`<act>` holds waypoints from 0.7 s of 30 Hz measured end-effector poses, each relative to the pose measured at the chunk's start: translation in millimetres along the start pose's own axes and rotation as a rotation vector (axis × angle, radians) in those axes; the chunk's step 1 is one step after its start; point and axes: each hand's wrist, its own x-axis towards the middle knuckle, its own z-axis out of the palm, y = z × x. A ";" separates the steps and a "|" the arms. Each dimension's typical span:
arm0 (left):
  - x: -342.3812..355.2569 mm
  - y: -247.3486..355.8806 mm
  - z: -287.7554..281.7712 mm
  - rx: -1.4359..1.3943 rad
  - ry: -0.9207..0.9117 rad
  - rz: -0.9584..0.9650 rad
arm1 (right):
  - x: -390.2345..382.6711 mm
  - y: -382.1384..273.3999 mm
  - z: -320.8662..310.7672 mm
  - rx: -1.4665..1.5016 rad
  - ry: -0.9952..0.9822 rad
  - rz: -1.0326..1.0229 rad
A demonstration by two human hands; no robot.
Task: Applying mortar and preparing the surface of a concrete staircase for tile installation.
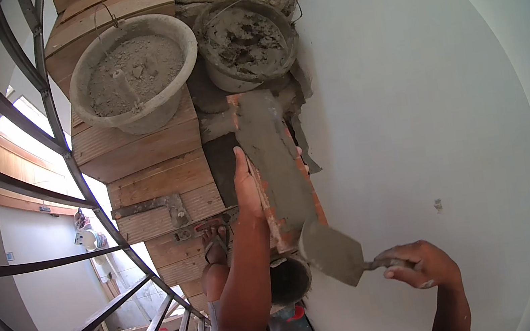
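A narrow brick course [275, 164], its top coated with wet grey mortar, runs away from me beside the white wall. My left hand [247, 185] rests against the course's left side with a finger stretched out; its other fingers are partly hidden. On the right, my right hand [421, 265] is closed round the handle of a trowel [331, 251]. The mortar-smeared blade touches or overlaps the near end of the course, close to the wall.
Beyond the bricks stand a light tub of dry grey mix [136, 68] and a dark bucket of wet mortar [244, 43]. A metal square [149, 207] lies on wooden steps [159, 157]. A dark bucket [289, 280] sits below the course. Metal railing [67, 153] curves along the left.
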 end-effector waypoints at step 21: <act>-44.2 13.7 26.1 -0.043 -0.094 -0.225 | 206.2 40.7 -38.0 0.360 0.347 -0.142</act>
